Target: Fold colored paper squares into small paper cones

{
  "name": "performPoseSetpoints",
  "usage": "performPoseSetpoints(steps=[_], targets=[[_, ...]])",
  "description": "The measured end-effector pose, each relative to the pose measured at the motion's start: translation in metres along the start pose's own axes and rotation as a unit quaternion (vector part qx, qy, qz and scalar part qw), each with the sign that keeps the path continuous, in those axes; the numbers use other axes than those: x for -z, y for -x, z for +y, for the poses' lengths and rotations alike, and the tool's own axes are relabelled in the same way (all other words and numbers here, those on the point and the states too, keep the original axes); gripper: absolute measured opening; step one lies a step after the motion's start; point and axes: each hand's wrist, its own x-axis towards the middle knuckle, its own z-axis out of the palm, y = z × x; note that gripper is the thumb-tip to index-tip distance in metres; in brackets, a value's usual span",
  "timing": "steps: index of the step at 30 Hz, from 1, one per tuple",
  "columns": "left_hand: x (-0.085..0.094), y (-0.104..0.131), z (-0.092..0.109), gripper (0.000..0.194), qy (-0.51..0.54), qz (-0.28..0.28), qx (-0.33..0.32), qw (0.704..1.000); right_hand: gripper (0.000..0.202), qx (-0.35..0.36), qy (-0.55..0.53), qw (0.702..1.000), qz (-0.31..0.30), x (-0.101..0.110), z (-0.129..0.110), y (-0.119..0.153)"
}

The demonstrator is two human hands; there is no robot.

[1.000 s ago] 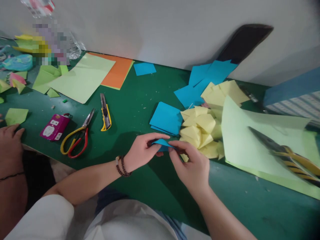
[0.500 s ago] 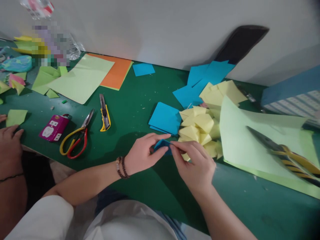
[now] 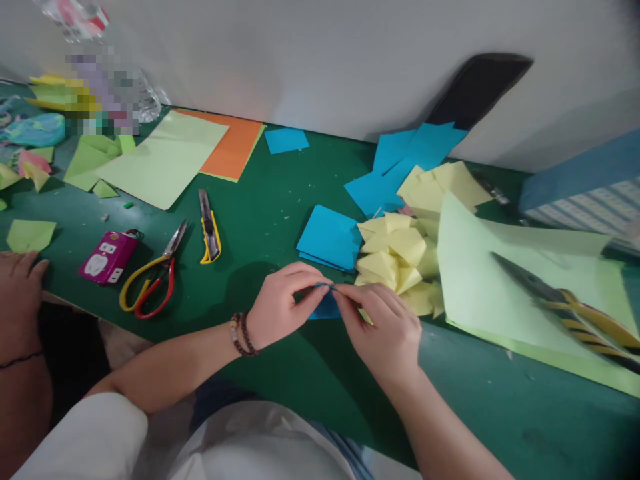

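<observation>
Between both hands is a small blue paper piece (image 3: 325,307), its upper edge pinched. My left hand (image 3: 285,301), with beaded bracelets at the wrist, closes thumb and fingers on the left part of that edge. My right hand (image 3: 383,327) pinches the same edge from the right, fingertips meeting those of the left. Just beyond the hands lies a stack of blue squares (image 3: 330,237). A cluster of folded pale yellow pieces (image 3: 395,257) sits right of the stack, close to my right hand.
Scissors (image 3: 167,263), a yellow cutter (image 3: 210,230) and a purple box (image 3: 109,257) lie left. Another person's hand (image 3: 20,277) rests at the far left edge. Green sheets (image 3: 500,267) with black-and-yellow scissors (image 3: 565,303) lie right; blue sheets (image 3: 405,160) lie at the back.
The blue piece has turned so its face hangs below the pinched edge. Both hands' fingertips have come together. The other person's fingers have drawn slightly away from the green paper at left.
</observation>
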Motion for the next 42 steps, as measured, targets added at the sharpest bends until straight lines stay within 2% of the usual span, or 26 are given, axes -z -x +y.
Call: performPoseSetpoints(steps=[4,6,8,10,13,16,21,27,36,42], targets=[[0.0017,-0.0022,-0.0006,0.017,0.015,0.016,0.015,1.0,0.007,-0.039,-0.01,0.999,-0.014,-0.0008,-0.0006,0.0007],[0.0025,-0.0033,-0.0001,0.017,0.032,0.025,0.045,0.998,0.008,-0.064,-0.021,0.998,-0.015,-0.0006,-0.0005,0.0011],[0.0024,-0.0039,0.0002,0.022,0.055,0.013,0.093,0.994,0.008,-0.08,-0.022,0.997,-0.005,0.0,0.0002,0.0015],[0.0013,-0.004,-0.0004,0.029,0.095,-0.042,0.153,0.983,0.008,-0.083,-0.016,0.996,0.013,0.0009,0.0014,0.0021],[-0.0007,-0.0045,-0.0028,0.028,0.165,-0.158,0.244,0.943,0.007,-0.074,-0.006,0.996,0.04,0.0018,0.003,0.0027],[-0.0005,-0.0063,-0.0044,0.029,0.193,-0.203,0.285,0.917,0.008,-0.075,-0.012,0.996,0.04,0.002,0.003,0.0021],[0.0021,-0.0083,-0.0027,0.029,0.197,-0.175,0.266,0.927,0.015,-0.127,-0.051,0.991,0.001,0.0028,0.0014,0.0],[0.0008,-0.0079,-0.0038,0.031,0.2,-0.169,0.267,0.927,0.016,-0.139,-0.068,0.988,-0.004,0.0025,0.0022,0.0002],[0.0027,-0.0063,-0.0028,0.031,0.219,-0.198,0.237,0.925,0.012,-0.2,-0.093,0.974,0.043,0.0036,0.0006,0.0008],[0.0041,-0.0063,-0.0028,0.028,0.25,-0.14,0.196,0.938,0.015,-0.169,-0.126,0.976,0.046,0.0016,0.0051,0.0072]])
